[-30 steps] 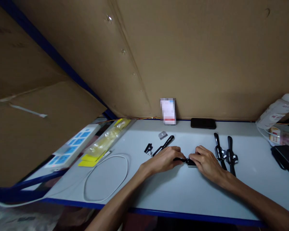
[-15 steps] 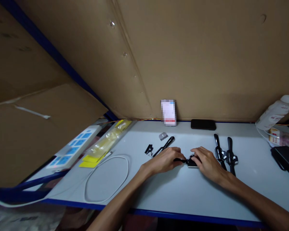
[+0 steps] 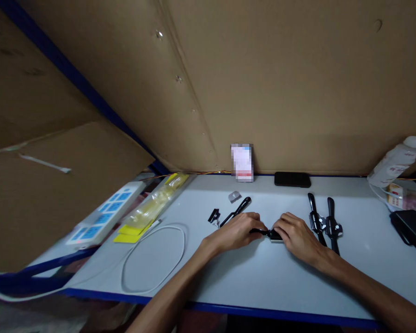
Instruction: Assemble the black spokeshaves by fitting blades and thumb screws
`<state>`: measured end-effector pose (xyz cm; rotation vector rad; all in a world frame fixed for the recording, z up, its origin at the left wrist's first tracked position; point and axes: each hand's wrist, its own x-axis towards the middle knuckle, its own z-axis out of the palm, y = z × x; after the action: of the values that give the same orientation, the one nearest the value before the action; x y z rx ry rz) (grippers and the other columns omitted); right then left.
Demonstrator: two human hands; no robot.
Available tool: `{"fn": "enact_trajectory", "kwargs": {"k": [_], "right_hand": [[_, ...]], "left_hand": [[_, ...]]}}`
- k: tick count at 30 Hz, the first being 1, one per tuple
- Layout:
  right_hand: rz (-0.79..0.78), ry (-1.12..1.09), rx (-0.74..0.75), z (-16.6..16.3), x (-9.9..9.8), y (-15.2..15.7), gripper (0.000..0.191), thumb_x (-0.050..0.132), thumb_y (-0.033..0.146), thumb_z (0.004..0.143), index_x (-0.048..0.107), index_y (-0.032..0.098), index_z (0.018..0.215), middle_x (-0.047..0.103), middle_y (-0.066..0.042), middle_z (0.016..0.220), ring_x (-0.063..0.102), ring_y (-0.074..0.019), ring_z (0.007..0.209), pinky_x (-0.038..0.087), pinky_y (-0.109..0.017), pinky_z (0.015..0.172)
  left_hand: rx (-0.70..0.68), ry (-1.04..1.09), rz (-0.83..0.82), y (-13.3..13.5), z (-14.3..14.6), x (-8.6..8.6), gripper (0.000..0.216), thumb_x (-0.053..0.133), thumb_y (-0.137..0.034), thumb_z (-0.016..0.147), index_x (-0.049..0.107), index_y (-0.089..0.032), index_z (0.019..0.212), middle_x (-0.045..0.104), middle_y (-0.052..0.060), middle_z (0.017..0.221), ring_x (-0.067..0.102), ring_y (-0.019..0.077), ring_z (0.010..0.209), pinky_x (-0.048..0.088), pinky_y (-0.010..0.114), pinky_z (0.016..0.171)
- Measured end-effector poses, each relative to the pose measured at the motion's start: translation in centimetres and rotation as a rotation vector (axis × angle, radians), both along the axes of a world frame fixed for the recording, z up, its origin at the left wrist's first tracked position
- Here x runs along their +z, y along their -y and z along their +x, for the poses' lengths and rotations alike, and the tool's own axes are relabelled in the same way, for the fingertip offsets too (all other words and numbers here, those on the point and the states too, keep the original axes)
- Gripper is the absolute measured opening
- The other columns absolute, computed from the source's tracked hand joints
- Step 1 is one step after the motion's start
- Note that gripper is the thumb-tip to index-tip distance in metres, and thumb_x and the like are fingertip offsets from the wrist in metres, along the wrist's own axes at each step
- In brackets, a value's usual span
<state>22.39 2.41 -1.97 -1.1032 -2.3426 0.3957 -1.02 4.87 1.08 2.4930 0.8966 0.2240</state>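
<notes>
Over the middle of the table, a black spokeshave (image 3: 276, 235) is held level between my two hands. My left hand (image 3: 241, 230) is closed round its left handle. The fingers of my right hand (image 3: 296, 235) are pressed together on its middle part, hiding the right side. Left of my left hand lie another black spokeshave body (image 3: 243, 206), a small black clamp piece with a screw (image 3: 214, 215) and a grey metal blade (image 3: 235, 197). To the right of my right hand, two assembled spokeshaves (image 3: 317, 219) (image 3: 332, 222) lie side by side.
A black phone (image 3: 292, 179) lies at the back, near a blurred upright card (image 3: 242, 162). On the left are a power strip (image 3: 107, 212), plastic-wrapped yellow packets (image 3: 156, 203) and a looped white cable (image 3: 152, 290). A bottle (image 3: 395, 162) and black case (image 3: 412, 231) stand right.
The fingers of my right hand have come down and closed further on the middle of the spokeshave. My left hand has stayed almost still.
</notes>
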Motion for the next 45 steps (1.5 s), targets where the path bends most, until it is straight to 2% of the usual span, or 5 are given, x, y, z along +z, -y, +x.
{"fn": "enact_trajectory", "kwargs": {"k": [17,24,31,41,45], "right_hand": [[0.029,0.016,-0.045,-0.24,0.27,0.17,0.019,0.063,0.018,0.098,0.076,0.019,0.084,0.062,-0.005,0.085,0.061,-0.0196,0.083,0.049,-0.033,0.074],[-0.017,0.017,-0.072,-0.3,0.39,0.22,0.02,0.061,0.013,0.096,0.076,0.019,0.084,0.061,-0.004,0.083,0.061,-0.0184,0.081,0.05,-0.032,0.074],[-0.043,-0.032,0.024,-0.17,0.48,0.16,0.03,0.051,-0.002,0.091,0.073,0.018,0.096,0.066,-0.006,0.094,0.061,-0.0212,0.091,0.052,-0.036,0.083],[-0.007,-0.004,0.009,0.21,0.18,0.6,0.029,0.054,-0.002,0.084,0.073,0.019,0.086,0.06,-0.006,0.089,0.059,-0.0209,0.087,0.05,-0.034,0.076],[-0.024,-0.021,0.024,-0.1,0.15,0.52,0.022,0.055,0.004,0.09,0.071,0.018,0.09,0.064,-0.006,0.09,0.062,-0.0215,0.087,0.052,-0.036,0.078]], "left_hand": [[0.018,-0.012,-0.023,0.07,0.03,0.1,0.021,0.063,-0.016,0.096,0.076,-0.022,0.111,0.066,0.006,0.096,0.066,0.0193,0.088,0.049,0.029,0.08],[0.011,-0.002,-0.015,0.03,-0.1,-0.14,0.02,0.061,-0.019,0.098,0.076,-0.022,0.111,0.066,0.007,0.095,0.066,0.0194,0.089,0.049,0.029,0.082],[0.02,-0.015,-0.02,0.05,0.12,0.12,0.021,0.062,-0.016,0.096,0.076,-0.02,0.111,0.067,0.007,0.096,0.067,0.0194,0.089,0.05,0.03,0.082],[0.024,-0.002,-0.026,0.09,0.2,0.26,0.021,0.064,-0.015,0.095,0.077,-0.022,0.11,0.067,0.006,0.094,0.066,0.0193,0.088,0.049,0.029,0.081],[0.021,0.004,-0.027,0.06,0.25,0.29,0.022,0.065,-0.011,0.094,0.077,-0.021,0.109,0.067,0.006,0.095,0.066,0.019,0.088,0.049,0.029,0.08]]}}
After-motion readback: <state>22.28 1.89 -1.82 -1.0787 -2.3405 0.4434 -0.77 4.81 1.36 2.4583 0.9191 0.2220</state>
